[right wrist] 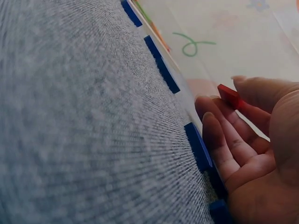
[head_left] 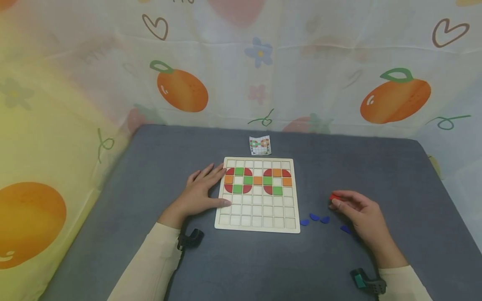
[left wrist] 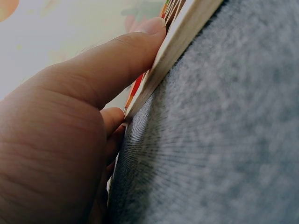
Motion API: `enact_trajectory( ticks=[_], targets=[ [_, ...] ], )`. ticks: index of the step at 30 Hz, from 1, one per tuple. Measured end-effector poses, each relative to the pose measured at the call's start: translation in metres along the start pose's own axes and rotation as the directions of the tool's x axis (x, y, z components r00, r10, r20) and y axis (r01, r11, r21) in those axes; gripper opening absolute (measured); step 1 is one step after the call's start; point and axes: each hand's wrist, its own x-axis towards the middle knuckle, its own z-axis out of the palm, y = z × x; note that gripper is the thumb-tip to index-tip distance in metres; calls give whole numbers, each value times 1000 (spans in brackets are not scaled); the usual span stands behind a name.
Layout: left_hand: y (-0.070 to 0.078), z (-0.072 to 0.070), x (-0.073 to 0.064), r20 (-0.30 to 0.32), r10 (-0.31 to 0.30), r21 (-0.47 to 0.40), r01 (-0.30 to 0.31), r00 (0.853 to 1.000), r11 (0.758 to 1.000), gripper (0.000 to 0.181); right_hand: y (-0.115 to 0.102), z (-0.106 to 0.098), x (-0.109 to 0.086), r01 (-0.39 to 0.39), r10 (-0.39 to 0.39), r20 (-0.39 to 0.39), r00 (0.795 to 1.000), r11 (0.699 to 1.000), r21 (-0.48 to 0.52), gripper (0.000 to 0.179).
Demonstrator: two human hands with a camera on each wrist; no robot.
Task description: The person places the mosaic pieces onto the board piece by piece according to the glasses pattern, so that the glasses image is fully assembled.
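A pale square grid board (head_left: pixel 257 221) lies on the table, its upper rows holding red, green and orange pieces in two ring-like shapes joined by an orange square (head_left: pixel 257 180). My left hand (head_left: pixel 199 193) rests at the board's left edge, fingers spread along the side and thumb (left wrist: pixel 126 56) over the rim. To the right of the board, my right hand (head_left: pixel 359 211) pinches a small red piece (right wrist: pixel 229 96) between thumb and forefinger, held above the table. Several blue rounded pieces (head_left: pixel 314 217) lie between the board and this hand, with one partly below the palm.
A small printed pattern card (head_left: pixel 260 145) lies behind the board. Grey cloth (head_left: pixel 241 263) covers the table, and a fruit-patterned curtain (head_left: pixel 301 50) hangs at its back. Each wrist wears a black camera mount (head_left: pixel 191 239).
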Motion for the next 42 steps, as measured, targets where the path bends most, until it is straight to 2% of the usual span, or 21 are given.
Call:
enact_trajectory(
  ticks=[10,17,23,29,37,42],
  targets=[
    [2,-1,-1,-4,3,-3,-3,1000,1000,111,0,2,2,21,-21,-6,1000,998,62,27],
    [0,0,0,-3,3,-9,-3,1000,1000,111,3,2,2,44,-43,-21,999,998,49,26],
    [0,1,0,1,5,-6,-5,1000,1000,111,3,3,0,34,-33,-28,999,998,45,27],
    [-2,0,0,-3,0,-8,0,1000,1000,112,0,5,2,33,-30,-36,999,996,87,28],
    [-2,1,0,0,0,3,0,1000,1000,112,-2,7,3,33,-30,-54,998,998,62,29],
    [-1,0,0,4,1,2,-1,1000,1000,112,-4,10,3,39,-32,-60,998,993,113,28]
  ],
)
